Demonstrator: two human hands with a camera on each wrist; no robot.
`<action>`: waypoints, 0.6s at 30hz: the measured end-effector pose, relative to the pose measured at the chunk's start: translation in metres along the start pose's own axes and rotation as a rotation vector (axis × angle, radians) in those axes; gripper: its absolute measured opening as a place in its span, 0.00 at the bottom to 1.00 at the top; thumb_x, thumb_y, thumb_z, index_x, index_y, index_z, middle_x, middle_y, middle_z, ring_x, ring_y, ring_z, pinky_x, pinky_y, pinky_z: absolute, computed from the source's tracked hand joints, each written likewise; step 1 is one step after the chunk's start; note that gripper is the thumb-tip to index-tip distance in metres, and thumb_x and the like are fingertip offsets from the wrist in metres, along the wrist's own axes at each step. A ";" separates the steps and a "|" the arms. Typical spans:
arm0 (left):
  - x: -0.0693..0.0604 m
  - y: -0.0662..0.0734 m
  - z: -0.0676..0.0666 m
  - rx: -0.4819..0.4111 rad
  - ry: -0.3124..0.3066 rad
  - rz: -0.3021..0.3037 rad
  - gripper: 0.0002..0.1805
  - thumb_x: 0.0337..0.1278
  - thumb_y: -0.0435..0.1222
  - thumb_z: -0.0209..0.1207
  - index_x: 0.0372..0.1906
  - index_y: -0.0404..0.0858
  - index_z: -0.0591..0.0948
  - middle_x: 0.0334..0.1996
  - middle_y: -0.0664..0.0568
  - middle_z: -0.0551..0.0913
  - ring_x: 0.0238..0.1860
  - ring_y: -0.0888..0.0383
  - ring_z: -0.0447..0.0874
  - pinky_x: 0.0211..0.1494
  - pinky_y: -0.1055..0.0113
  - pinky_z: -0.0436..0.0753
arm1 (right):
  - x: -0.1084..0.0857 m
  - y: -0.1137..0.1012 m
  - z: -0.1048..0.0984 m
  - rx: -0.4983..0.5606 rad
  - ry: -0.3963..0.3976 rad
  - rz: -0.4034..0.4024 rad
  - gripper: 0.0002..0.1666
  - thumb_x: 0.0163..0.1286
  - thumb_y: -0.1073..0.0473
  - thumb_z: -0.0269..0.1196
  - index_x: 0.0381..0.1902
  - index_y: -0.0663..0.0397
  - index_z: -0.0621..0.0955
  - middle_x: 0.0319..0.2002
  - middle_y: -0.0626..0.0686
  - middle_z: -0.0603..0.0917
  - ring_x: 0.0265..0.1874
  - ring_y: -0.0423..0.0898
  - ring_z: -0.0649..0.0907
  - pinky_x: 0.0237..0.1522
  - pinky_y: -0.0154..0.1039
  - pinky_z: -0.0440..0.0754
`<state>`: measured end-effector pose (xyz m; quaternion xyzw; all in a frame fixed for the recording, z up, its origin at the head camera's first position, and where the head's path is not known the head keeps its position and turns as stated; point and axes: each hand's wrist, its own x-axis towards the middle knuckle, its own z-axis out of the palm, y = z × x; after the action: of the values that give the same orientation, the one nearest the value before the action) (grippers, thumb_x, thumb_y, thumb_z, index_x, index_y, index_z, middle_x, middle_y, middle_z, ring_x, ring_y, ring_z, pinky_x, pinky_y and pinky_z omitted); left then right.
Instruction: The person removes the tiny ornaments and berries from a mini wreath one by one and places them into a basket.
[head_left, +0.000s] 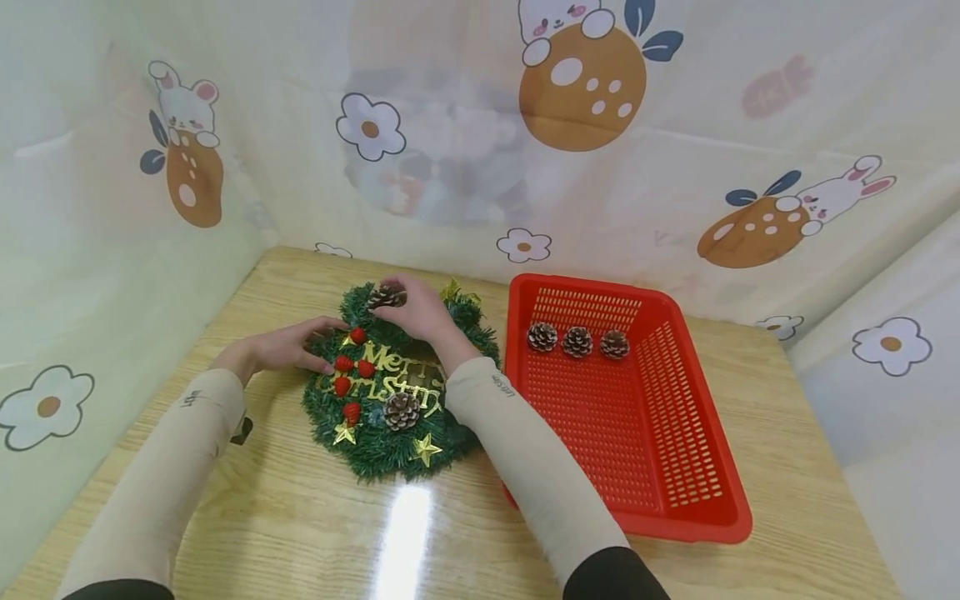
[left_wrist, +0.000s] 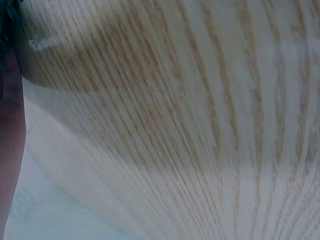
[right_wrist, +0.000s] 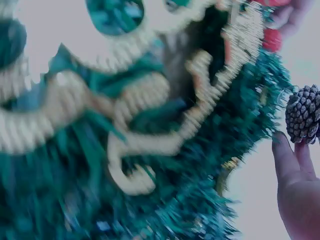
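A green tinsel Christmas wreath (head_left: 330,429) lies on the table, bearing gold "Merry Christmas" lettering (head_left: 390,360), red berries (head_left: 352,412), gold stars (head_left: 425,449) and a pine cone (head_left: 401,411) at its lower middle. Over the wreath's upper part, my right hand (head_left: 422,312) pinches another pine cone (head_left: 382,297); the right wrist view shows this cone (right_wrist: 303,114) at the fingertips, beside the tinsel. My left hand (head_left: 292,343) rests on the wreath's left edge with fingers spread, thumb near the berries. Only a sliver of that hand (left_wrist: 11,125) shows in the left wrist view.
A red plastic basket (head_left: 697,408) stands right of the wreath, with three pine cones (head_left: 577,342) in a row near its far wall. Bare wood tabletop (head_left: 285,517) lies in front of the wreath. A printed curtain (head_left: 450,167) hangs behind and at the sides.
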<state>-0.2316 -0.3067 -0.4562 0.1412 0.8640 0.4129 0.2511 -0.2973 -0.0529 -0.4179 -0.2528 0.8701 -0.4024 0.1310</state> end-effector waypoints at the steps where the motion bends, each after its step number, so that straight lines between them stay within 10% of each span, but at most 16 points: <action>1: -0.001 0.000 0.000 0.003 -0.001 0.002 0.44 0.58 0.42 0.67 0.75 0.41 0.57 0.73 0.34 0.53 0.71 0.32 0.50 0.68 0.32 0.53 | -0.001 -0.002 -0.003 0.016 -0.003 0.006 0.32 0.68 0.49 0.65 0.68 0.48 0.72 0.63 0.51 0.75 0.59 0.48 0.76 0.56 0.45 0.77; 18: -0.001 0.001 0.000 -0.002 -0.006 0.033 0.43 0.58 0.38 0.67 0.75 0.39 0.57 0.72 0.32 0.53 0.72 0.31 0.49 0.69 0.33 0.52 | -0.040 -0.026 -0.067 0.246 0.043 -0.017 0.33 0.66 0.56 0.67 0.69 0.46 0.72 0.63 0.54 0.74 0.60 0.49 0.77 0.50 0.41 0.81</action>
<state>-0.2305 -0.3066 -0.4547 0.1566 0.8603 0.4175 0.2471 -0.2838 -0.0034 -0.3539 -0.2336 0.8146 -0.5124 0.1389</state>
